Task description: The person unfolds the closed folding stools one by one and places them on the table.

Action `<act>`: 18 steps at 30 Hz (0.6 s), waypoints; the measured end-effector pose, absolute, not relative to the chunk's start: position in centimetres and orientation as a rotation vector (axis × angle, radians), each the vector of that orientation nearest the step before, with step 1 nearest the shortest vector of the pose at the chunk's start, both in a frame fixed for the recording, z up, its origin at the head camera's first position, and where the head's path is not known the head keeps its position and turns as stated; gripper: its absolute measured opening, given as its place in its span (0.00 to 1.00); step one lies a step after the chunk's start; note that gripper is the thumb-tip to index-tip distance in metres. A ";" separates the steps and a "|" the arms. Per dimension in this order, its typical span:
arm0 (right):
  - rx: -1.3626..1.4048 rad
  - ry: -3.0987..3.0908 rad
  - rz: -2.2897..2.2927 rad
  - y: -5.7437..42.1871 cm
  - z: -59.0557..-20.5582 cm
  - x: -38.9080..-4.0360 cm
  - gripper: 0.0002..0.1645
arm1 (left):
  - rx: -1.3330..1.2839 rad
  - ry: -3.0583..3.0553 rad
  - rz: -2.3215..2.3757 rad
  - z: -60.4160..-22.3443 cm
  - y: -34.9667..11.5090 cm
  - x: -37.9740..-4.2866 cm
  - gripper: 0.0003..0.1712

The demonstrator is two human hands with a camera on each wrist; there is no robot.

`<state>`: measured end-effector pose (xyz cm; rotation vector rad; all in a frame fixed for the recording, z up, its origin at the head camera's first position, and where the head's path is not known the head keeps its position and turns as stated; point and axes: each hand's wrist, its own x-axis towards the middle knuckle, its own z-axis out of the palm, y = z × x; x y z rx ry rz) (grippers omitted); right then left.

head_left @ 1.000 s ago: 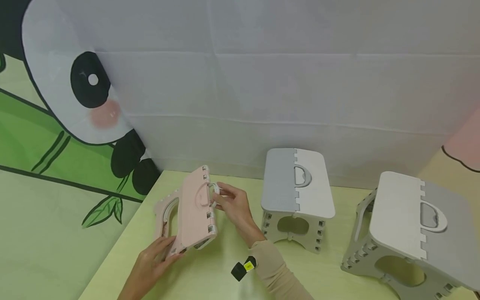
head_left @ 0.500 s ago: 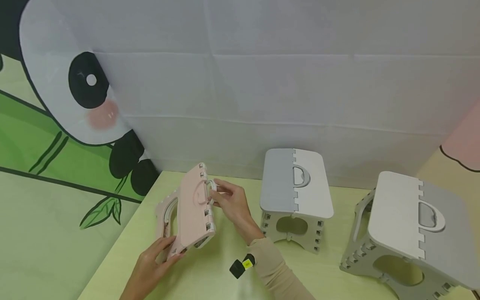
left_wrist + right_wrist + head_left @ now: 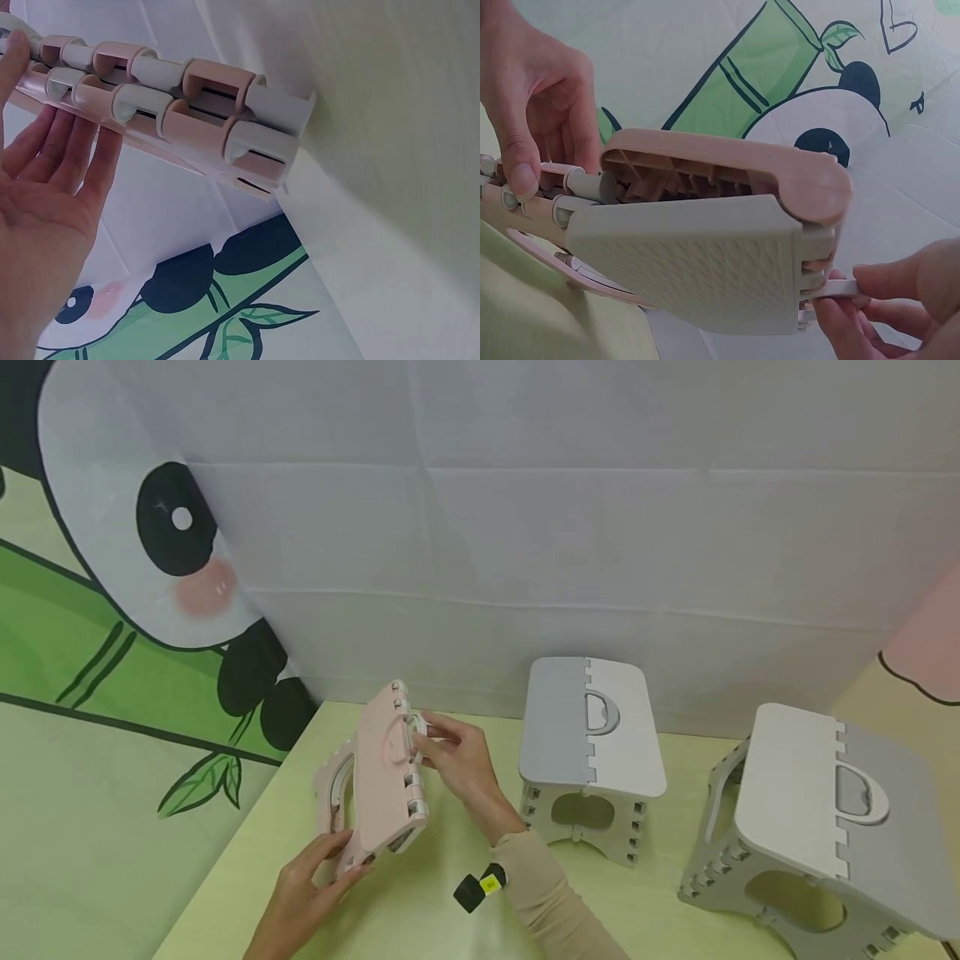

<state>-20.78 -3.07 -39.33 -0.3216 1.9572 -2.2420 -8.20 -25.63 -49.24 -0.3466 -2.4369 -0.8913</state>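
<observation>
A pink and white folding stool [image 3: 378,785], partly folded, stands tilted at the table's left side. My left hand [image 3: 303,889] grips its lower near edge, thumb on one side and fingers on the other. In the left wrist view, that hand [image 3: 56,195] lies along a row of pink and white hinge knuckles [image 3: 210,97]. My right hand [image 3: 467,764] pinches the white carrying handle [image 3: 840,288] at the stool's upper right edge. The right wrist view shows the textured white half of the seat [image 3: 697,262] folded under the pink half [image 3: 727,154].
A grey and white folding stool [image 3: 626,718] stands unfolded right of my right hand. Farther right is a larger white and grey one [image 3: 795,785], also unfolded. Behind the table [image 3: 442,902] hangs a pale cloth [image 3: 525,543] printed with a panda.
The right hand has moved slightly left with the handle, and the stool's seat edge has swung a little left with it. The left hand keeps its grip, nearly still.
</observation>
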 end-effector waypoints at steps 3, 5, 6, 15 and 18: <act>-0.343 1.957 -2.241 -3.2 -39.2 -20.8 0.25 | -0.326 -2.443 -0.914 -49.2 -25.5 -8.1 0.31; -0.356 1.951 -2.247 -3.3 -39.1 -20.9 0.24 | -0.324 -2.439 -0.921 -49.2 -25.5 -8.1 0.31; -0.359 1.951 -2.246 -3.4 -39.0 -20.9 0.24 | -0.325 -2.435 -0.925 -49.2 -25.5 -8.0 0.31; -0.380 1.916 -2.261 -3.4 -38.4 -20.9 0.24 | -0.320 -2.412 -0.941 -49.3 -25.0 -8.0 0.32; -0.398 1.933 -2.251 -3.4 -38.1 -20.9 0.24 | -0.315 -2.404 -0.951 -49.2 -24.7 -7.9 0.32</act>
